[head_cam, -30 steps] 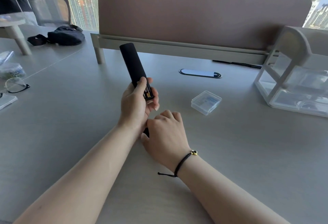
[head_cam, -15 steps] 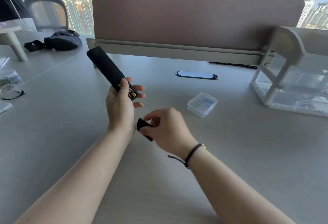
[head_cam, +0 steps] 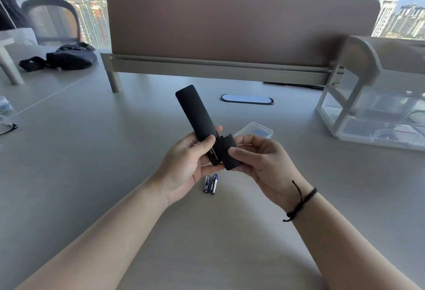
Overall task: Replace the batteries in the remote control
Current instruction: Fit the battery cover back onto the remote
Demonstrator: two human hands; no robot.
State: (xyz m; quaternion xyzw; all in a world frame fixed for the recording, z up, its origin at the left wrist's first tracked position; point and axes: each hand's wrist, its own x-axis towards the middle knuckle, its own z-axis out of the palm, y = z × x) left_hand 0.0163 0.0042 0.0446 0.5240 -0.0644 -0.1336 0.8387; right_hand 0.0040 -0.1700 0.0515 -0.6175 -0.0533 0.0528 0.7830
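Observation:
My left hand (head_cam: pixel 184 165) grips the lower end of a long black remote control (head_cam: pixel 194 111), which tilts up and away to the left, back side toward me. My right hand (head_cam: pixel 259 161) pinches the black battery cover (head_cam: pixel 226 151) between thumb and fingers, held against the remote's open battery compartment. Two blue-and-silver batteries (head_cam: pixel 210 184) lie side by side on the grey table (head_cam: pixel 92 174), just below my hands.
A small clear plastic box (head_cam: pixel 255 129) lies behind my right hand. A clear drawer organiser (head_cam: pixel 372 110) stands at the right. A brown desk divider (head_cam: pixel 230 29) spans the back, with an oval cable port (head_cam: pixel 247 99) before it. A black bag (head_cam: pixel 66 57) and glasses (head_cam: pixel 7 126) sit at the left.
My right hand has lifted the battery cover off the table and brought it up against the remote's lower end. The remote has swung back toward the middle. The two batteries now show on the table.

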